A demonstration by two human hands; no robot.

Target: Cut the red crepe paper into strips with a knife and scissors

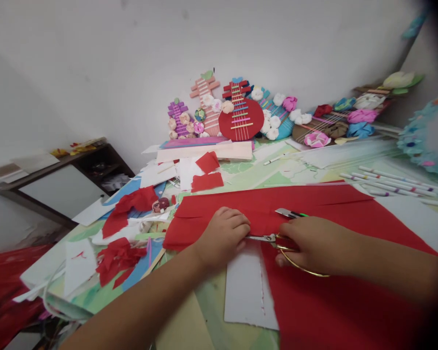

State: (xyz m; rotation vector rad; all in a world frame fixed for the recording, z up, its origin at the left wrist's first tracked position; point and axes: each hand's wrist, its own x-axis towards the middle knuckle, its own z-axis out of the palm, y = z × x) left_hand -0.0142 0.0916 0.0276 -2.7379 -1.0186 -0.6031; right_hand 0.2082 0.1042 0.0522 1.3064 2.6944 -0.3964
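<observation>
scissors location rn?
Head view, lower centre: scissors in the right hand, blades pointing at the left hand, on the red paper.

Table (255, 180): red paper sheet (314, 214), white card (246, 287), red scraps (118, 257), pens (394, 184).
</observation>
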